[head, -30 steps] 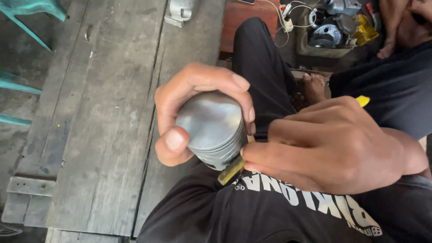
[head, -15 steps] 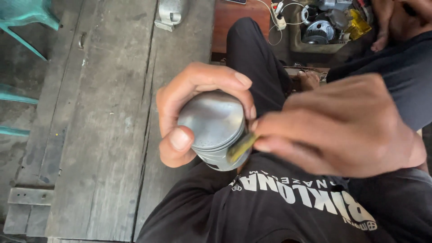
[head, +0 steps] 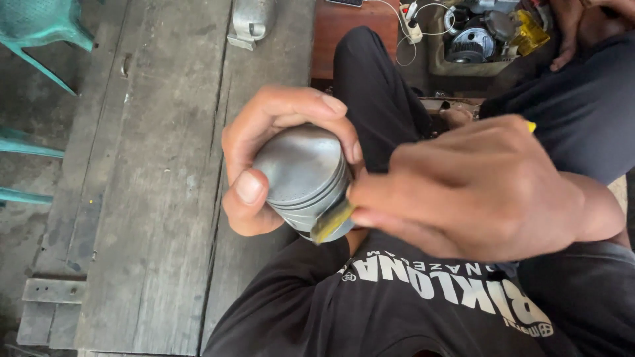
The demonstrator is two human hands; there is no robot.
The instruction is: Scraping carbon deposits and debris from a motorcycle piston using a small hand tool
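My left hand grips a grey metal piston, thumb on its flat crown and fingers curled over the far side. Ring grooves run round its side. My right hand is closed on a small tool with a yellow handle end. Its yellowish flat tip rests against the grooved side of the piston, low on the right. Both hands hover over my lap, above a black shirt with white letters.
A weathered wooden plank floor lies to the left. A turquoise plastic chair stands at top left. A grey metal casting lies at the top. A tray of engine parts and another person's leg are at top right.
My right hand has shifted left and up along the piston's side, covering more of the tool. The piston has turned slightly in my left hand.
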